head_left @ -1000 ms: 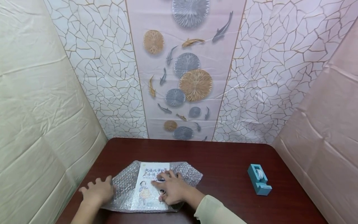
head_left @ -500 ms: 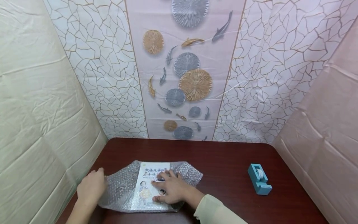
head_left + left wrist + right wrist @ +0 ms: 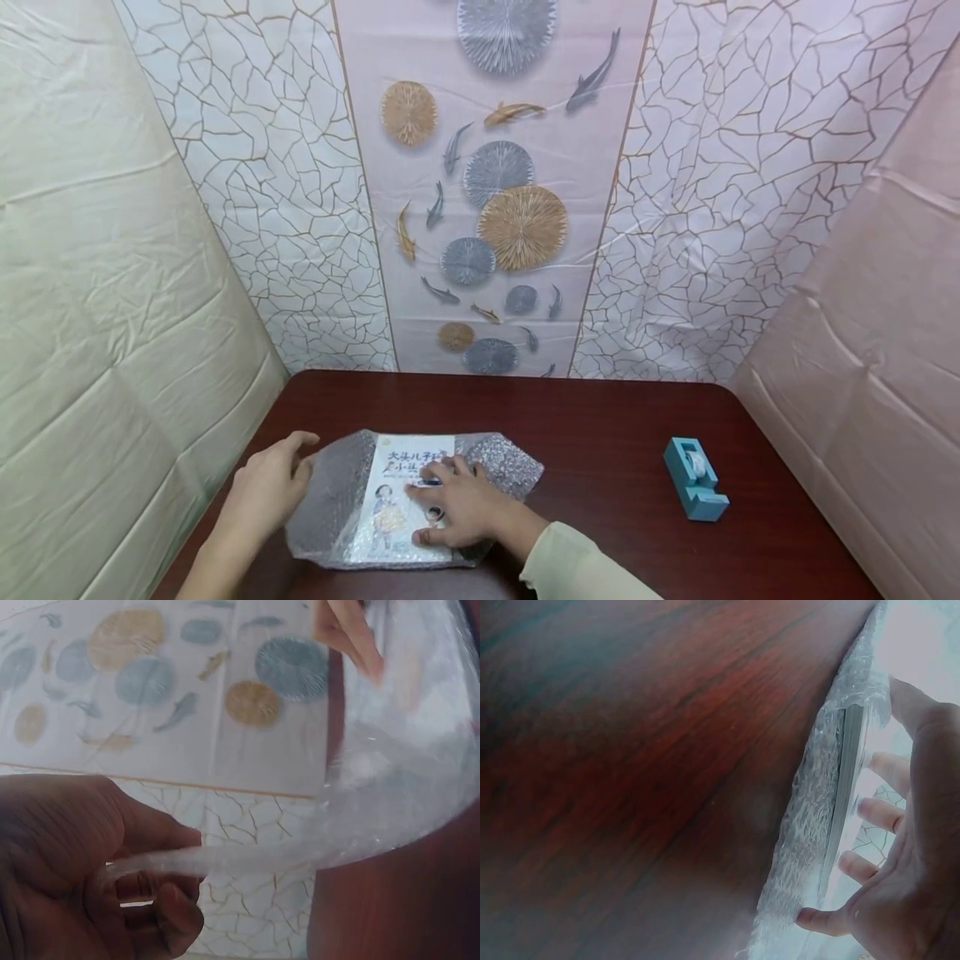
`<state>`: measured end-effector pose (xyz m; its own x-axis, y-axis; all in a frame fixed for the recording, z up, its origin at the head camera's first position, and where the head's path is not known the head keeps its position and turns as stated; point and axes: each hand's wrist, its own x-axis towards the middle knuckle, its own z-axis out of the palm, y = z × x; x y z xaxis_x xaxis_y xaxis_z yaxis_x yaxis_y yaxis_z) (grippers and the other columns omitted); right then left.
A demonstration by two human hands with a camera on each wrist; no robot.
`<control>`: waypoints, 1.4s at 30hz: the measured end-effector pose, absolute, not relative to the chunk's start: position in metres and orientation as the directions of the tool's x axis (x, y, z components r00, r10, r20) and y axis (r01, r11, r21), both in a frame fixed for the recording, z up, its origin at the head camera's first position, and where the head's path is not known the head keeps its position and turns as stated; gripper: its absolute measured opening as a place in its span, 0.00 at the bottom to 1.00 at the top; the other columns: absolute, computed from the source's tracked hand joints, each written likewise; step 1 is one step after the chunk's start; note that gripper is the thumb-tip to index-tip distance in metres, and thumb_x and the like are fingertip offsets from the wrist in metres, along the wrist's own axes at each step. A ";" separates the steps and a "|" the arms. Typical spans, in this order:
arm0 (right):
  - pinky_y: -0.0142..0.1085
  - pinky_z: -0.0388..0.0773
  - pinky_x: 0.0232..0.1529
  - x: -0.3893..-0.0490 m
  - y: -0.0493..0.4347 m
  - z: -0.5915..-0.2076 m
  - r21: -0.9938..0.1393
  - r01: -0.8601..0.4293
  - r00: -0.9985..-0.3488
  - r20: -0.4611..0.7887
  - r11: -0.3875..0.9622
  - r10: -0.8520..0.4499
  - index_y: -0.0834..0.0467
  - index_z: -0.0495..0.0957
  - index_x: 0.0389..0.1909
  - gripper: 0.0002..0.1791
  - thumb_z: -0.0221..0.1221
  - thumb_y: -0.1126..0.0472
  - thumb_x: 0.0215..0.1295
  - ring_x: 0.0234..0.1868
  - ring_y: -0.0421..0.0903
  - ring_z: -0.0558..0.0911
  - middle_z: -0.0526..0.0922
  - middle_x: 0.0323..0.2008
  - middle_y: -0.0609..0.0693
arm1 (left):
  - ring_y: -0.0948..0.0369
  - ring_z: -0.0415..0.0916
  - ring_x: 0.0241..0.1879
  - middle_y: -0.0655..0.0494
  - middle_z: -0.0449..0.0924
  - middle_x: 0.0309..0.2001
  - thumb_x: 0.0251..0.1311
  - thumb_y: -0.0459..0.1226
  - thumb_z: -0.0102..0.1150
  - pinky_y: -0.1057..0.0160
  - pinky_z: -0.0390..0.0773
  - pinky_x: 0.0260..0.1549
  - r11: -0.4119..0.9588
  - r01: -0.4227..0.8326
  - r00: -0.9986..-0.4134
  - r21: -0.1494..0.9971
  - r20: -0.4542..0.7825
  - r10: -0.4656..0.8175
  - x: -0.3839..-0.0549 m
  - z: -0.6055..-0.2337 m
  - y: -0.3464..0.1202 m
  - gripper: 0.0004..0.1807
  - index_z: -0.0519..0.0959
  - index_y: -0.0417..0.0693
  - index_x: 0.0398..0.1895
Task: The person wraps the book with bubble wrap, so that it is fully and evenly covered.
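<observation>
A white picture book (image 3: 386, 508) lies on a sheet of bubble wrap (image 3: 326, 500), whose left flap partly covers the cover. My left hand (image 3: 266, 487) holds that flap's outer edge, raised off the table. In the left wrist view, the clear sheet (image 3: 360, 817) runs into the curled fingers and thumb of the left hand (image 3: 82, 877). Spread fingers of my right hand (image 3: 468, 504) rest on the right half of the book. From the right wrist, the book's page edge (image 3: 847, 780) shows above the bubble wrap (image 3: 802, 817), beside the right hand (image 3: 900, 862).
A teal tape dispenser (image 3: 696, 483) with a roll in it stands on the right of the dark red table (image 3: 585, 433). Behind the table hangs a patterned curtain (image 3: 495, 292), and plain cloth (image 3: 127, 333) walls the left side.
The left hand has moved from the wrap's left end up and inward, bringing the flap's edge with it. The right hand stays on the book, its thumb now spread lower.
</observation>
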<state>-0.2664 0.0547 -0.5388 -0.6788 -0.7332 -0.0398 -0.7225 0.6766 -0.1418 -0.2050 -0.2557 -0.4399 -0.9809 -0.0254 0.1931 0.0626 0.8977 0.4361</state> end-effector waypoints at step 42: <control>0.69 0.76 0.66 -0.267 0.056 -0.540 -0.124 -0.725 -0.682 -0.007 0.678 -0.731 0.22 0.61 0.84 0.41 0.52 0.19 0.74 0.81 0.55 0.68 0.68 0.82 0.38 | 0.68 0.77 0.36 0.64 0.84 0.35 0.73 0.28 0.66 0.64 0.76 0.37 0.686 0.266 -0.963 0.677 0.226 0.150 -0.197 -0.450 -0.163 0.20 0.82 0.64 0.56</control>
